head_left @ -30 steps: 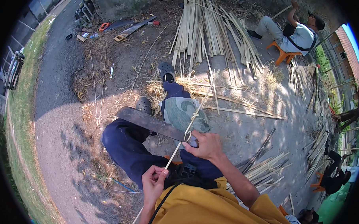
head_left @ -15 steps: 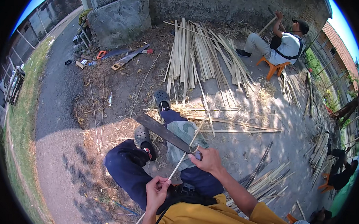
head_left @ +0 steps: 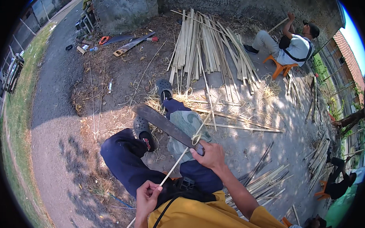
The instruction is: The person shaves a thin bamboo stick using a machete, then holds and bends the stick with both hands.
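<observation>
Outdoors, right hand (head_left: 211, 154) gripping a broad dark knife (head_left: 162, 122), left hand (head_left: 147, 198) pinching a thin pale strip (head_left: 172, 169), strip slanting across the knife near the right hand, a shaving (head_left: 197, 136) curling there, camouflage cloth (head_left: 186, 121) draping one leg (head_left: 201, 177)

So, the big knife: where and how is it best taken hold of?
Probably by its handle, coming from the right and near side: the long, broad blade stretches away to the upper left, leaving the handle end toward the person, where the right hand grips it.
</observation>
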`<state>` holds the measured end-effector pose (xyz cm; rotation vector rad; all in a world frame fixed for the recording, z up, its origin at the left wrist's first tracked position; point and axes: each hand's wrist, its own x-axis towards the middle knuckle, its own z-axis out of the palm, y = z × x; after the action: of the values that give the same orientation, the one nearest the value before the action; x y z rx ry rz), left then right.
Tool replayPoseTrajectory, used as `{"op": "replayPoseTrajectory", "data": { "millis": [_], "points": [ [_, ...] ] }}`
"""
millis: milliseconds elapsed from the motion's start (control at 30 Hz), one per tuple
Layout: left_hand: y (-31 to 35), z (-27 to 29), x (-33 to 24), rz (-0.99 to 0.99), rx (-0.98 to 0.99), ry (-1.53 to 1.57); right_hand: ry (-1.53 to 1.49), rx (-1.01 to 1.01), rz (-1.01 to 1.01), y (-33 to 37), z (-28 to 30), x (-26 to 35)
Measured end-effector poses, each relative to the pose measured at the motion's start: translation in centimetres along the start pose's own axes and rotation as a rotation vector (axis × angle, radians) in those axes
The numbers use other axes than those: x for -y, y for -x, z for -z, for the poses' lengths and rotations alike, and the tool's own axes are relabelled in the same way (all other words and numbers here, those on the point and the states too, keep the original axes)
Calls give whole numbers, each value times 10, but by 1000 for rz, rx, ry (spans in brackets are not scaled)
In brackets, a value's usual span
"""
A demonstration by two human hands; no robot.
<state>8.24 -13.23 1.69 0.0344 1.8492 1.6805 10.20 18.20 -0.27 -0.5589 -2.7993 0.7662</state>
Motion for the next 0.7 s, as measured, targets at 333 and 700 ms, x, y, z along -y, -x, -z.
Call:
{"op": "replayPoseTrajectory", "data": {
  "millis": [333, 700],
  "points": [
    [-20, -13, -32, -170, -44, -219, -2, 66, 112, 6, -5, 9],
    [13, 24, -25, -64, -35, -157, 4, -27, 84, 11, -12, 13]
  ]
}}
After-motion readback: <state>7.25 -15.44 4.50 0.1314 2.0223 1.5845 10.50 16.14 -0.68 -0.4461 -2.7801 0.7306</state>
